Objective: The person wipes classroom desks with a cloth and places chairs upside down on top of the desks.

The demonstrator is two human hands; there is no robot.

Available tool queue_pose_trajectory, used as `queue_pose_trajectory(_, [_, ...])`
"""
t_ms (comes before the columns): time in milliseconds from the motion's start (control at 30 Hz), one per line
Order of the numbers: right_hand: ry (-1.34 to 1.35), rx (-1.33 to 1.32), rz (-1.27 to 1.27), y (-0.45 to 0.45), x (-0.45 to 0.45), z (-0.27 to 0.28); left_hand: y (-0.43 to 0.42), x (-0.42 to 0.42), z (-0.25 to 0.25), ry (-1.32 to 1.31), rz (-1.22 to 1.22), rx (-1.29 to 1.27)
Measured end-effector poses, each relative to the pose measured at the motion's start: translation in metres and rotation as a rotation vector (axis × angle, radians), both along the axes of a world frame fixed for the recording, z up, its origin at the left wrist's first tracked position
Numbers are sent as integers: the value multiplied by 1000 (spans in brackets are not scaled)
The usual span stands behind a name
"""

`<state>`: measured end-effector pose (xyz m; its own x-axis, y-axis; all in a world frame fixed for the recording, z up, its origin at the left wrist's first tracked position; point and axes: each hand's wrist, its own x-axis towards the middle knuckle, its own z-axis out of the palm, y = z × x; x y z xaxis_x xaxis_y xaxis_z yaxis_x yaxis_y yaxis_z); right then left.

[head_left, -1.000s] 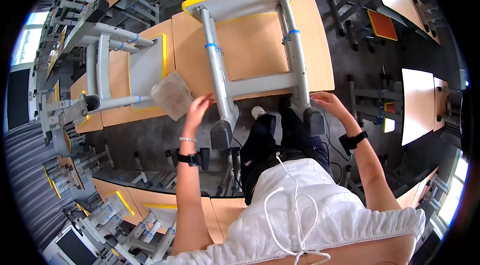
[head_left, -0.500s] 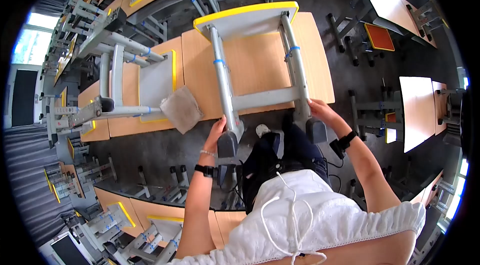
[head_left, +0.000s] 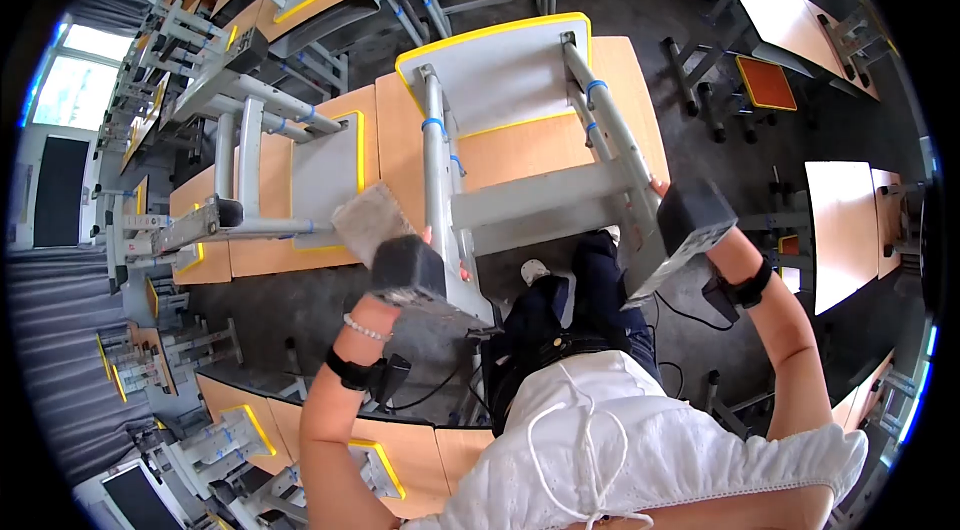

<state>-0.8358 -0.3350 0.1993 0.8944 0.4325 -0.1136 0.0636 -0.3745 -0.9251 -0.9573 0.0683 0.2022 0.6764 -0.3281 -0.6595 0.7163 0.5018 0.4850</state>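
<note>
An upturned stool (head_left: 510, 85) with a yellow-edged seat, grey metal legs and black foot caps is tilted over a wooden desk (head_left: 625, 120), its feet towards me. My left hand (head_left: 464, 273) is closed round the left leg frame, mostly hidden behind the black foot cap. On the other side my right hand (head_left: 735, 252) grips the right leg frame, with its fingers partly covered by that foot cap. A greyish-beige cloth (head_left: 372, 218) lies close beyond my left hand, near the desk's front edge.
Another upturned stool (head_left: 325, 170) lies on the desk to the left. More desks (head_left: 840, 230) stand to the right, with an orange-topped stool (head_left: 766, 83) among them. Behind me is a further row of desks (head_left: 465, 450). Black cables (head_left: 700, 322) hang near my legs.
The stool's feet have risen and come closer to me, spreading wider in view, and more of the seat's underside shows. Both hands have moved up and apart with the legs.
</note>
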Motion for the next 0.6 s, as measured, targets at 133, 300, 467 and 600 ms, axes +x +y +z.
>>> queue_pose_trajectory(133, [998,650,-338,-8,22,-8,5,15,36,-23,-7,0])
queue_pose_trajectory(300, [978,543,-179,2,62,30,15,51,69,-66,-108,26])
queue_pose_trajectory(467, [1015,422,-106,24,113,76,39,87,73,-323,-274,134])
queue_pose_trajectory(600, [1024,368,-91,37,140,96,36,91,66,-458,-29,139])
